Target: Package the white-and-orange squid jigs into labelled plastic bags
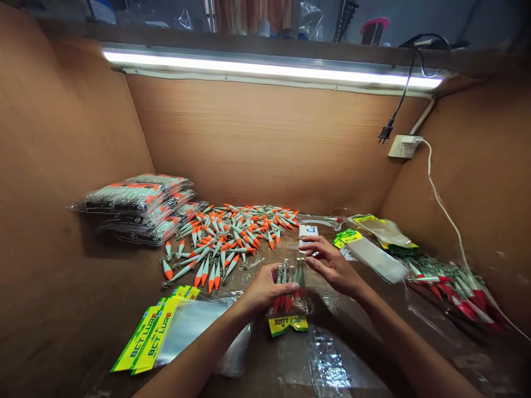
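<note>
My left hand (pixel 267 288) is closed around a clear plastic bag of squid lures (pixel 287 301), its thumb lying across the front. The lures stand upright with their hooked ends up and red tips down. At the bottom of the bag is a yellow and green header (pixel 287 324) printed "BCT LURE", upside down to me. My right hand (pixel 332 266) is beside the hooked ends, fingers spread and curved, fingertips close to them; whether they touch is unclear. Behind my hands is a small white card (pixel 308 232) with blue writing.
Orange-tipped lures (pixel 226 237) lie heaped at the back. Packed bags (pixel 141 207) are stacked at left. Flat bags with yellow headers lie at front left (pixel 182 331) and right (pixel 377 257). Red-tipped lures (pixel 460 293) and a white cable (pixel 446 207) are far right.
</note>
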`<state>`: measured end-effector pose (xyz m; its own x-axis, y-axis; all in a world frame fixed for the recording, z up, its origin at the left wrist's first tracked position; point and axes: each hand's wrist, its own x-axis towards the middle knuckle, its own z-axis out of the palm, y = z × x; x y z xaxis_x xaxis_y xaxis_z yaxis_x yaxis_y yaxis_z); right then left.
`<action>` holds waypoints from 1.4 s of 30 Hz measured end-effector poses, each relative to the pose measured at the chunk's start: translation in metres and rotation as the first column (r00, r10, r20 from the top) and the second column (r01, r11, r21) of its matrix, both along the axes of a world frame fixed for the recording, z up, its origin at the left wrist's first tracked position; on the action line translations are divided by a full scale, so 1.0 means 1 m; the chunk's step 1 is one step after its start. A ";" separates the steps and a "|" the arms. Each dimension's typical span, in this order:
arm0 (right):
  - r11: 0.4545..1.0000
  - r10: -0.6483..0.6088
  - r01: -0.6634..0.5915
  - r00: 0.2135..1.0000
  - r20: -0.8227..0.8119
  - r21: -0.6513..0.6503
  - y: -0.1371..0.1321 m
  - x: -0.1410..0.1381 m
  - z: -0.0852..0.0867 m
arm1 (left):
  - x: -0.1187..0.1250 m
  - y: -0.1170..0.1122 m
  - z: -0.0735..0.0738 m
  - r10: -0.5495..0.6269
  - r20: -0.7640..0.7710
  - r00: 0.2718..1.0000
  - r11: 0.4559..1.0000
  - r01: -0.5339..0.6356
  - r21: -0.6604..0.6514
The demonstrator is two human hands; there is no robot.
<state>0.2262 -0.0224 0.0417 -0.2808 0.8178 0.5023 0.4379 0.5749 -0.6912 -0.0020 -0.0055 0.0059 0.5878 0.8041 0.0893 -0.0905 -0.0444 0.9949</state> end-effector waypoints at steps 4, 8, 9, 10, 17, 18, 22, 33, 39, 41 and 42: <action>1.000 -0.013 0.013 1.000 -0.007 0.001 -0.001 -0.008 -0.003 | 0.003 0.003 -0.007 -0.016 0.023 1.000 1.000 0.016 -0.003; 0.995 -0.084 0.081 0.995 -0.052 -0.065 0.001 -0.011 -0.009 | 0.005 0.001 -0.011 -0.115 0.090 0.989 0.990 0.121 -0.071; 0.993 -0.094 0.090 0.994 -0.051 -0.080 0.001 -0.012 -0.010 | 0.005 0.000 -0.011 -0.131 0.095 0.987 0.985 0.140 -0.097; 0.992 -0.095 0.091 0.994 -0.043 -0.091 0.002 -0.012 -0.011 | 0.005 0.000 -0.011 -0.139 0.100 0.985 0.980 0.152 -0.128; 0.988 -0.131 0.128 0.991 -0.025 -0.085 0.007 -0.006 -0.019 | 0.005 0.000 -0.016 -0.166 0.174 0.971 0.943 0.208 -0.261; 0.986 -0.149 0.148 0.989 -0.014 -0.072 0.008 -0.005 -0.021 | 0.005 0.000 -0.016 -0.175 0.179 0.968 0.936 0.220 -0.276; 0.982 -0.184 0.185 0.982 0.037 -0.031 0.012 0.000 -0.021 | 0.006 0.000 -0.016 -0.181 0.230 0.956 0.917 0.248 -0.312; 0.995 -0.065 0.076 0.986 0.152 -0.069 0.008 0.013 -0.010 | 0.005 0.003 -0.015 -0.062 0.222 0.973 0.926 0.139 -0.351; 0.997 -0.034 0.018 0.980 0.194 0.081 0.002 -0.003 -0.012 | 0.005 0.003 -0.018 -0.057 0.126 0.990 0.960 0.089 -0.265; 0.996 -0.042 0.023 0.978 0.207 0.092 0.001 -0.009 -0.015 | 0.006 0.002 -0.017 -0.081 0.107 0.991 0.965 0.105 -0.240; 0.995 -0.051 0.032 0.976 0.212 0.091 0.001 -0.011 -0.017 | 0.007 0.001 -0.016 -0.098 0.099 0.990 0.966 0.119 -0.228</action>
